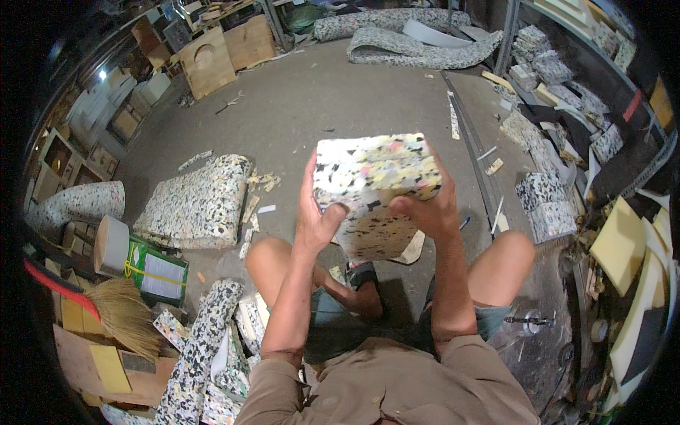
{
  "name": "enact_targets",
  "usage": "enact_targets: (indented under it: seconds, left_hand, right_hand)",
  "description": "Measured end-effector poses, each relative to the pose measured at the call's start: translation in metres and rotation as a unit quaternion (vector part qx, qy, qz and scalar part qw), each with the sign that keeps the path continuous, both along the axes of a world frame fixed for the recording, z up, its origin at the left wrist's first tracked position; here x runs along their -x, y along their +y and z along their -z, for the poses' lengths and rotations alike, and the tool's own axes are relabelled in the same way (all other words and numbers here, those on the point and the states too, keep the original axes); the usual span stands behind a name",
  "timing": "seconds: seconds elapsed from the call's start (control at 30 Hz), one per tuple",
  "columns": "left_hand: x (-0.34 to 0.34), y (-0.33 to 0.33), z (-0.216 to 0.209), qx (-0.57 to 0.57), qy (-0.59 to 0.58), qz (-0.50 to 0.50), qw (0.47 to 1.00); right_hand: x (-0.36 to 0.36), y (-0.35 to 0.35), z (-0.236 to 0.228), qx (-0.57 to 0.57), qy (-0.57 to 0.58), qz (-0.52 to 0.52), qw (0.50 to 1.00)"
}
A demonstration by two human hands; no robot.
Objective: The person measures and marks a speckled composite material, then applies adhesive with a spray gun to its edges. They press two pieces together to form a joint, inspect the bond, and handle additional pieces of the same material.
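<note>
Between my two hands I hold a stack of speckled foam pieces [375, 168], white with black, yellow and pink flecks, raised in front of me above my knees. My left hand [316, 216] grips its left side, the thumb pressed on the near edge. On the opposite side my right hand [428, 207] clasps it the same way, thumb toward the middle. Layer lines run across the upper face; the lower face is in shade. The fingers behind the stack are mostly hidden. Part of a pale scrap [413, 249] shows on the floor behind it.
A thick speckled foam slab [195, 202] lies on the floor at left, with scraps beside it. A broom [124, 312] and a green box [157, 273] are nearer. Foam blocks [545, 205] are piled at right; foam rolls [425, 46] lie at the back.
</note>
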State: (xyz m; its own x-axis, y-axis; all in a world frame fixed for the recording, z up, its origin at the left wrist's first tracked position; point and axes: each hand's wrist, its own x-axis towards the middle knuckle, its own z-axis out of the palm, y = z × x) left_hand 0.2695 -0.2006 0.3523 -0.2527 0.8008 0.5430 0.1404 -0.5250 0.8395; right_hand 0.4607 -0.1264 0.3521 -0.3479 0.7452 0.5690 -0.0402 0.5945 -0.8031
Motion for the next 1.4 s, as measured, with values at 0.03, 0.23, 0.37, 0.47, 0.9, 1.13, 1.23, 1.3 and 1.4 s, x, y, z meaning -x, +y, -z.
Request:
enact_targets:
  seconds: [0.03, 0.23, 0.37, 0.47, 0.9, 1.13, 1.23, 1.3, 1.4]
  left_hand:
    - [-0.001, -0.001, -0.004, -0.021, -0.002, -0.014, 1.0]
    - [-0.016, 0.005, -0.001, -0.037, -0.01, -0.244, 0.969]
    - [-0.02, 0.018, 0.016, 0.001, -0.002, -0.312, 0.95]
    - [-0.005, 0.024, 0.025, -0.014, 0.006, -0.238, 0.971]
    - [0.017, 0.042, 0.063, -0.03, -0.015, -0.048, 0.998]
    - [0.021, 0.039, 0.061, 0.045, -0.08, -0.043, 0.995]
    - [0.02, 0.039, 0.059, 0.031, -0.156, -0.01, 0.987]
    - [0.021, 0.04, 0.06, 0.026, -0.171, -0.009, 0.985]
    - [0.023, 0.044, 0.063, 0.022, -0.179, 0.01, 0.984]
  right_hand:
    - [0.003, -0.002, -0.001, -0.011, 0.009, -0.003, 1.0]
    - [0.038, -0.016, 0.017, 0.046, 0.103, 0.09, 0.989]
    - [0.044, -0.006, 0.026, -0.041, 0.058, 0.174, 0.982]
    - [0.017, 0.003, 0.01, 0.03, 0.046, 0.012, 0.998]
    - [-0.017, 0.001, 0.01, 0.118, -0.108, -0.027, 0.987]
    - [-0.011, -0.007, 0.017, 0.098, -0.034, -0.086, 0.991]
    - [-0.017, -0.006, 0.01, 0.109, -0.012, -0.164, 0.98]
    - [-0.022, -0.006, 0.002, 0.145, 0.01, -0.202, 0.968]
    - [-0.028, -0.009, -0.01, 0.128, -0.071, -0.194, 0.97]
